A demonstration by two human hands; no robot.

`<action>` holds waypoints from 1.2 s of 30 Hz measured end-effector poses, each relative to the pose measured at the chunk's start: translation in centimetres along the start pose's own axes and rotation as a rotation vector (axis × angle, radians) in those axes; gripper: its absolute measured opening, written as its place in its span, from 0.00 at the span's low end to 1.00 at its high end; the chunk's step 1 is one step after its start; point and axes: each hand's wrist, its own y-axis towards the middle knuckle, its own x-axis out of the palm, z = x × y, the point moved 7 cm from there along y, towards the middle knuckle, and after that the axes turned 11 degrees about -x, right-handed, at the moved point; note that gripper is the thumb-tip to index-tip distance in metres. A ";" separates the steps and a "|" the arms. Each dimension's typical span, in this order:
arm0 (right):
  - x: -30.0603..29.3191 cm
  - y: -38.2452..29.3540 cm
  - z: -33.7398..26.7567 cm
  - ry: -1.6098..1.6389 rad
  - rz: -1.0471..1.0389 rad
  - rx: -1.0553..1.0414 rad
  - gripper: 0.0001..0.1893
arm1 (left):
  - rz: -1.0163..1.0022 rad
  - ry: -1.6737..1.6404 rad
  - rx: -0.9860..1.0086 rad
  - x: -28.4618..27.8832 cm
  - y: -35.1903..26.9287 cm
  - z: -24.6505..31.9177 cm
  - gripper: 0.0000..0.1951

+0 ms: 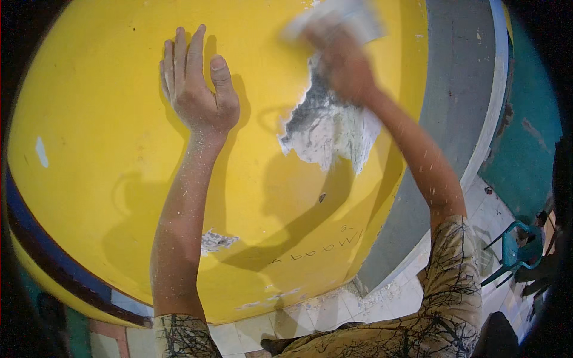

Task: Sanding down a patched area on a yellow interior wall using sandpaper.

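Note:
Before me rises a yellow painted wall [250, 188]. My left hand [201, 85] is raised at it, fingers up and slightly spread, holding nothing. Pale dust covers that hand and forearm; whether the palm presses on the paint I cannot tell. Higher up on the right, my right hand [342, 62] is blurred by motion. It grips a pale flat sheet [360, 20], perhaps sandpaper, too smeared to name surely. Just below that hand lies a ragged bare patch [331, 129] of grey and white, with torn paint edges. A smaller chipped patch [219, 240] shows beside my left forearm.
A grey painted band [456, 76] borders the wall on the right. Beyond it are a green wall [528, 116] and a green plastic chair [515, 250], with something on it. White floor tiles [320, 315] run along the wall's foot. Handwriting [318, 246] marks the lower wall.

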 end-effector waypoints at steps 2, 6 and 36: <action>3.1 -2.2 -5.2 -0.195 -0.247 -0.363 0.29 | -0.009 0.012 0.001 -0.1 0.3 -0.3 0.23; -1.5 -1.4 -1.8 -0.408 0.042 -0.156 0.27 | -0.090 0.166 0.061 -0.1 -0.6 0.2 0.24; -6.4 -9.3 2.1 -0.155 0.601 0.513 0.16 | -0.347 0.601 0.057 0.7 -9.9 2.7 0.27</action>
